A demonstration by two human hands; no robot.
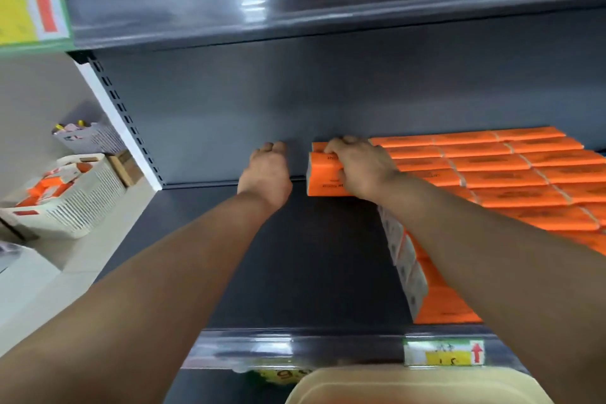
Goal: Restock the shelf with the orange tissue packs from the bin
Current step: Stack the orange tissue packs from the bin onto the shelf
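Bin [419, 385]: nearest, well below orange tissue pack [323, 175]; beige plastic, smooth rounded rim; contents not visible.
Price tag [444, 352]: on shelf's front lip, below-right of the pack; yellow/white w/ red arrow, print blurred.
Shelf [311, 256]: dark grey metal deck, flat, dull sheen; bare stretch in front & left of the pack.
Stocked rows [492, 174]: long orange-wrapped blocks packed tight, right of the pack; white patterned end faces along their left side.
Left hand [267, 170]: just left of the pack, apart from it; fingers relaxed, pointing at back panel, holds nothing; can't tell if tips touch the deck.
Right hand [357, 170]: grips the pack from above, fingers curled over its far edge.
Orange tissue pack: rectangular block, glossy orange film, pale grey end face; near back panel, at left end of stocked rows.
Basket [82, 203]: far left of the pack, off the shelf; white slatted plastic, orange packs inside.
Small basket [95, 138]: beyond that; pale lattice, contents too blurred.
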